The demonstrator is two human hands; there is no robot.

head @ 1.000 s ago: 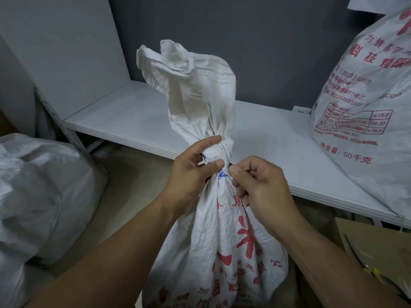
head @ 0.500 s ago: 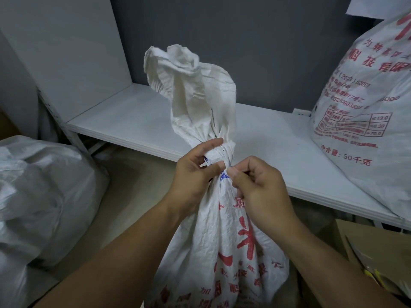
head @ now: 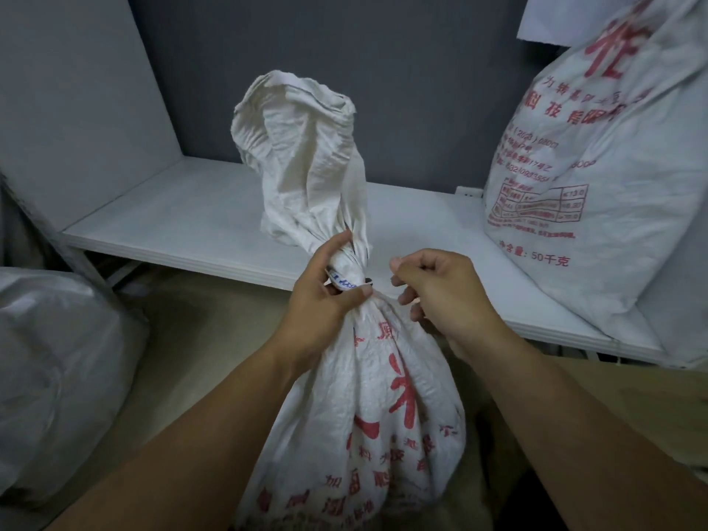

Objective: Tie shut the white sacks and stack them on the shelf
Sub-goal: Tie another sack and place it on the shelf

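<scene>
Left hand (head: 325, 300) grips sack (head: 367, 400) — tie (head: 344, 280) half-hidden.

Held sack (head: 364, 396): base cut off by the lower edge; neck partly covered by the left hand (head: 325, 293).
Right hand (head: 440, 289): curled fingers hide whether they pinch anything.
Shelf sack (head: 597, 166): cropped at the top and right edges; small print blurred.
Left sack (head: 57, 358): cropped at the left edge.

Dark grey back wall (head: 421, 90): white shelf (head: 172, 216) against it, white side panel (head: 76, 109) left of it, beige floor (head: 199, 339) below it.
</scene>
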